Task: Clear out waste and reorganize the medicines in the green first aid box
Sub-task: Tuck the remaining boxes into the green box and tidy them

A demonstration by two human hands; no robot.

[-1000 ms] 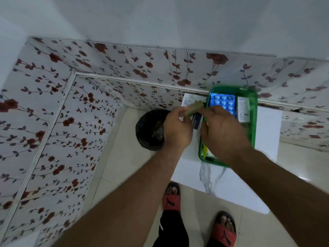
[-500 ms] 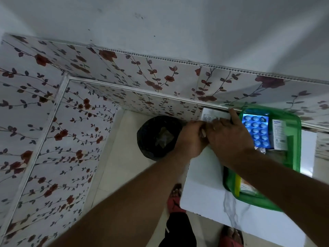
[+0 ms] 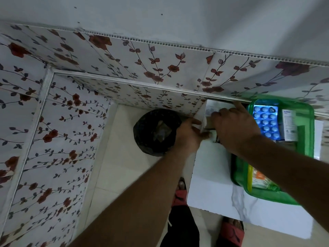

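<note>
The green first aid box (image 3: pixel 310 139) lies open on the white counter (image 3: pixel 213 189), against the flowered wall panel (image 3: pixel 124 56). Inside the box, at the wall end, there is a blue blister pack (image 3: pixel 265 122) with a white medicine carton (image 3: pixel 289 127) just beside it; at the near end some orange and yellow packets (image 3: pixel 258 177) are seen. Just left of the box, both hands meet over the counter edge. The right hand (image 3: pixel 235 127) covers a small whitish item (image 3: pixel 207 123), its index finger stretched toward the wall. The left hand (image 3: pixel 188 136) has its fingers pinched narrow on the same item. What the item is, I cannot tell. Further left of the box, on the floor, stands a black waste bin (image 3: pixel 156 132) with some scrap inside.
</note>
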